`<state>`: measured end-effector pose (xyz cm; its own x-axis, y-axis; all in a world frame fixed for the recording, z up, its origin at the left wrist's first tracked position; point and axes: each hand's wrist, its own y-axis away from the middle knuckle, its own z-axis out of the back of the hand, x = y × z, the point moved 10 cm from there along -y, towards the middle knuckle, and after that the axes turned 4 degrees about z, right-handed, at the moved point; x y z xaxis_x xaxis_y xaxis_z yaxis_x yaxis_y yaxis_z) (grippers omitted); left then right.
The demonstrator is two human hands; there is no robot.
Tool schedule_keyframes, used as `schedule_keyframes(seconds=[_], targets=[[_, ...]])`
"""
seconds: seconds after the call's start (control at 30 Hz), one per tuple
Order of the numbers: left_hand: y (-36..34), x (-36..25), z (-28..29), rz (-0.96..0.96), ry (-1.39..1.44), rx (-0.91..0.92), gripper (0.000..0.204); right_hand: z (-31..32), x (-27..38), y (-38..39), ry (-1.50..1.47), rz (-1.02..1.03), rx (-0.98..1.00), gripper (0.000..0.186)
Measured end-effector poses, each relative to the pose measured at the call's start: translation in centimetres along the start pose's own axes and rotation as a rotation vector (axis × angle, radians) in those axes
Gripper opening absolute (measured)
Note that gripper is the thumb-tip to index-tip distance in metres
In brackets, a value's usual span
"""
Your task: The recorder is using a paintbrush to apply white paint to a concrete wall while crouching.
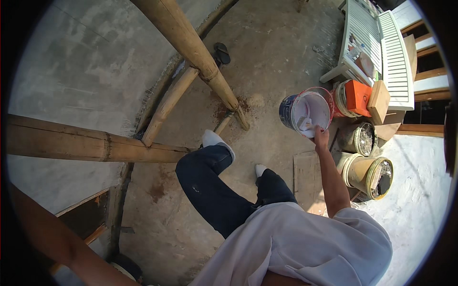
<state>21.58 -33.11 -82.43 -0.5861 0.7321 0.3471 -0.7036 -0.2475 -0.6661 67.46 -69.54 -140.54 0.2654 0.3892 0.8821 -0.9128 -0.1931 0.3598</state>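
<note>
A round bucket [315, 107] has dark blue printed outer sides, a smooth whitish inner wall and a thin red handle looped over its mouth; pale scraps [304, 123] lie inside. The right hand [322, 138] has its fingers closed on the near rim, the thumb over the inner side; the other fingers are largely hidden behind the wall. The bucket is just beyond these fingers, at the end of the outstretched right arm, over the bare, stained concrete floor [267, 52]. Only the left forearm [71, 243] shows, so how the left fingers stand cannot be told.

Just right of the bucket, an orange container [357, 97] and a wooden box [378, 102] sit near the near end of a white slatted bench [358, 28]. Nearer are two grimy tubs, one [350, 138] beside the other [355, 171], both filled with rubble-like bits. On the left, thick, smooth bamboo poles [181, 38] are joined by shorter crosspieces. One white-socked foot [213, 139] overlaps the lower crosspiece; a dark sandal [222, 53] lies behind the poles.
</note>
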Motion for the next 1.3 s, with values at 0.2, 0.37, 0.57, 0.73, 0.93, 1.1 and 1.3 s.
schedule_keyframes(seconds=[0.2, 0.37, 0.57, 0.73, 0.93, 1.1, 1.3], targets=[[23.6, -7.3, 0.6, 0.612, 0.388, 0.603, 0.031, 8.9, -9.0, 11.5, 0.293, -0.22, 0.022, 0.054], [50.5, -11.2, 9.5, 1.309, 0.464, 1.11, 0.043, 15.4, -11.6, 10.8, 0.631, -0.007, 0.009, 0.048], [71.2, -22.1, 13.2, 1.505, 0.496, 1.574, 0.05, 7.0, -2.9, 20.7, 0.901, 0.29, 0.289, 0.044], [66.1, -22.4, 10.4, 1.629, 0.979, 0.911, 0.047, -3.4, -0.1, 32.1, 1.019, 0.512, 0.508, 0.041], [68.3, -19.4, 16.8, 1.807, 0.942, 0.693, 0.064, -16.9, 1.7, 50.4, 0.942, 0.747, 0.931, 0.039], [68.3, -14.2, 19.5, 1.676, 0.913, 0.455, 0.106, -24.1, 1.3, 64.6, 0.862, 0.807, 1.184, 0.039], [67.8, -8.3, 18.7, 1.443, 0.715, 0.399, 0.09, -29.6, 0.7, 73.7, 0.915, 0.81, 1.375, 0.047]])
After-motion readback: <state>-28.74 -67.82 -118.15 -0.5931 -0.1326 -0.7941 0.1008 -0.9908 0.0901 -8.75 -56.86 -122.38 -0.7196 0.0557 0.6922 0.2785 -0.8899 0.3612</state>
